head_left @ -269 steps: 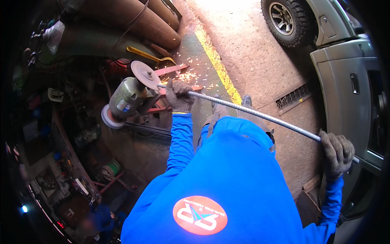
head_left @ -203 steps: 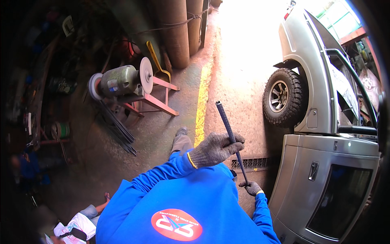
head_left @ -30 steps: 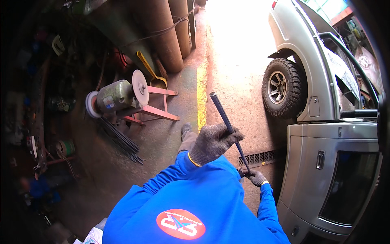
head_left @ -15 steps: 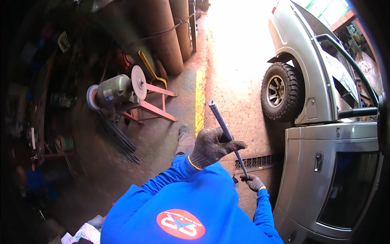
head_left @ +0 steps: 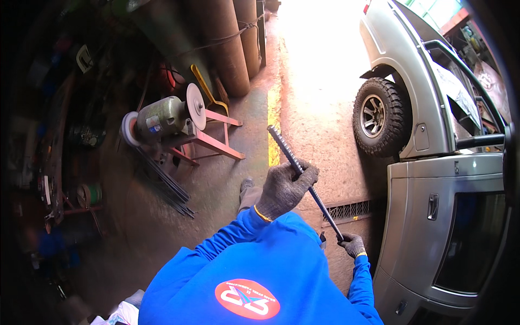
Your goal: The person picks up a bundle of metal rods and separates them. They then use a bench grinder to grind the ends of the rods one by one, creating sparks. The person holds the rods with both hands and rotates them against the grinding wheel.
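Note:
A ribbed steel bar (head_left: 319,203) slants across the front of my body, its far end up to the left and its near end down to the right. My left hand (head_left: 284,188), in a dark grey knit glove, is wrapped round the bar above its middle. Lower down, my gloved right hand (head_left: 353,245) grips the near end. Left of the bar, apart from both hands, a bench grinder (head_left: 162,116) with a disc at each end sits on a red metal stand (head_left: 219,145).
Several dark rods (head_left: 162,181) slope down beside the grinder. Large brown cylinders (head_left: 227,49) stand tied behind it, near a yellow-handled dustpan (head_left: 203,84). A silver pickup truck (head_left: 417,135) fills the right side. A floor grate (head_left: 349,210) lies beyond my right hand.
The bar leans further over, its far end shifted left and its near end right with my right hand. The fingers of my left hand, partly stretched before, have closed round it.

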Tool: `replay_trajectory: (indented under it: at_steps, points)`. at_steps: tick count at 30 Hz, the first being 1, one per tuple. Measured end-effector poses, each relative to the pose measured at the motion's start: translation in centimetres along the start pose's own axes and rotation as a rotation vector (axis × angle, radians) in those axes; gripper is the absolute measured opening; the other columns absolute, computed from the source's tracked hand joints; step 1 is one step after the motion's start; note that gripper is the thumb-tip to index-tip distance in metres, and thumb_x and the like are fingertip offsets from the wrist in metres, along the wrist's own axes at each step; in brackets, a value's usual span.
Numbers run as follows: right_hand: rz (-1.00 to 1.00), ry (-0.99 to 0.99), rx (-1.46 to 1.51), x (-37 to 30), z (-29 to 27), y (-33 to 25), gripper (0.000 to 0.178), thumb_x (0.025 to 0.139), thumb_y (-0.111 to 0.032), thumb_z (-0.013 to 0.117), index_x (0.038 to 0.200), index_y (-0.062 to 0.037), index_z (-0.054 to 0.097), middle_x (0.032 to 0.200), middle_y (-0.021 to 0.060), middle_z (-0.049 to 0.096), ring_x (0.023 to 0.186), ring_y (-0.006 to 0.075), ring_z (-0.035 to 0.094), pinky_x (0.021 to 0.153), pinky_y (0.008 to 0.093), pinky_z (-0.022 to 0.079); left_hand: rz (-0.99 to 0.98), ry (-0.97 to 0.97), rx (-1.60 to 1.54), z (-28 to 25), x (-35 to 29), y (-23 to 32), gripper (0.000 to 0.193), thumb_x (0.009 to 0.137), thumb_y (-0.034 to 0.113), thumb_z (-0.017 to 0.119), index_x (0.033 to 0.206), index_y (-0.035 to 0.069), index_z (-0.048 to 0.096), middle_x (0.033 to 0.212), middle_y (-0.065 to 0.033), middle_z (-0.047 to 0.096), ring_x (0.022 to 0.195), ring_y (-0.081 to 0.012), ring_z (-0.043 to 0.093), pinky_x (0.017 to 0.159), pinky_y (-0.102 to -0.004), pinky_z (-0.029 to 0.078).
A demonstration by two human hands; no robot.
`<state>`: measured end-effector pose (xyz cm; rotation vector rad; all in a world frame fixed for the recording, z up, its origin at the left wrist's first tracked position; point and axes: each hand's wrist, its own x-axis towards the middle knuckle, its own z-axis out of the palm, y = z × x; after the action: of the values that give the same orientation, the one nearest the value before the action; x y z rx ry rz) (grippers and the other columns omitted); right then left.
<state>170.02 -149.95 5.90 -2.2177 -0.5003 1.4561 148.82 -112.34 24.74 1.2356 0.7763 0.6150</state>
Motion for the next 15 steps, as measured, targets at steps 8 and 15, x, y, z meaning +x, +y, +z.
replay_trajectory:
  at_steps: [8,15]
  points:
    - [0.050,0.003,-0.085,-4.9,5.5,-2.7,0.029,0.074,-0.006,0.076,0.103,-0.0024,0.070,0.089,0.0068,0.071,0.079,0.0129,0.065,0.074,0.0294,0.052,-0.150,-0.054,-0.187,-5.9,1.0,-1.3,0.037,0.098,0.031,0.054,0.084,-0.001,0.064,0.072,-0.0076,0.065,0.066,-0.0133,0.062,0.061,-0.0278,0.050]
    - [0.324,-0.389,0.310,-13.7,8.5,-12.3,0.040,0.091,-0.036,0.060,0.096,0.0027,0.069,0.062,-0.0005,0.050,0.055,0.0103,0.049,0.048,0.0252,0.045,-0.416,0.417,-0.242,-15.0,6.4,-11.4,0.034,0.097,0.031,0.047,0.081,0.002,0.055,0.064,-0.0117,0.063,0.050,-0.0235,0.062,0.046,-0.0340,0.050]
